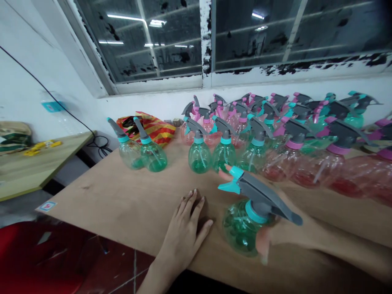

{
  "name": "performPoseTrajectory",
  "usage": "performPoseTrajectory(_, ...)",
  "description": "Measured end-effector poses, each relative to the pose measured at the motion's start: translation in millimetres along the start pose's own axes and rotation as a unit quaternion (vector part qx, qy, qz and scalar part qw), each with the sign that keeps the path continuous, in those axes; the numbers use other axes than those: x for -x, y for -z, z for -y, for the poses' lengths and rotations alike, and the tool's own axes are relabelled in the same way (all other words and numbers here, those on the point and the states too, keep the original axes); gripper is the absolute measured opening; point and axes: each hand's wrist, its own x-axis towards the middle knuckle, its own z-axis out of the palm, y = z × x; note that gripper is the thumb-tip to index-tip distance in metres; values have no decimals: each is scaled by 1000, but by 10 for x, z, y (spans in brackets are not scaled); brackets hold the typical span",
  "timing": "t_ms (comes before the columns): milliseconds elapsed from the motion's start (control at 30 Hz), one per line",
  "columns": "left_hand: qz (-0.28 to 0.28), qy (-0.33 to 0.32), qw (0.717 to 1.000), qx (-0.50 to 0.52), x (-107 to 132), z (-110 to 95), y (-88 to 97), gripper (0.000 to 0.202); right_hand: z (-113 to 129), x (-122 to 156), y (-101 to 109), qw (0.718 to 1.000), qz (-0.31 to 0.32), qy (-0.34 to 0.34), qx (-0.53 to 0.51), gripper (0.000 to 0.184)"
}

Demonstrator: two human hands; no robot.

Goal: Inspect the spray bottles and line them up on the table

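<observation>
My right hand (pixel 280 234) is wrapped round a green spray bottle (pixel 240 228) with a grey and turquoise trigger head, tilted near the table's front edge. Part of that hand is hidden behind the bottle. My left hand (pixel 185 230) lies on the wooden table (pixel 122 196) with its fingers stretched out and nothing in them. Beyond my hands stand green spray bottles (pixel 199 155) in a row. Two more green spray bottles (pixel 153 155) stand together to the left.
Many pink spray bottles (pixel 278 161) crowd the right and back. A red and yellow striped bag (pixel 162 130) lies by the wall. At the left is another table (pixel 36 167) with yellow pieces (pixel 39 147). A red chair (pixel 36 257) sits at the lower left, and a black cable (pixel 61 104) hangs along the wall.
</observation>
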Motion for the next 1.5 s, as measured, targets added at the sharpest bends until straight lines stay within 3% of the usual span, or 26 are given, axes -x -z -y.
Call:
performPoseTrajectory(100,4,1,1000,-4,6,-12,7,50,-61,122,82,999,27,-16,19,92)
performPoseTrajectory(300,14,-5,1000,-18,24,-9,9,51,-110,355,130,989,-38,-7,142,53)
performPoseTrajectory(400,27,-5,1000,-8,41,-11,38,54,-50,339,103,991,-17,-4,130,38)
performPoseTrajectory(667,27,9,1000,-6,96,86,87,52,28,-159,-167,994,-14,-5,105,26)
performPoseTrajectory(1100,-30,48,998,-39,511,705,164,53,-8,-1023,-863,999,-8,8,34,24)
performPoseTrajectory(1267,-40,64,996,-44,567,813,177,55,-40,-1275,-1129,998,-49,13,46,25)
performPoseTrajectory(1500,-27,66,996,-49,578,795,185,57,-183,-1523,-1352,993,-107,3,53,27)
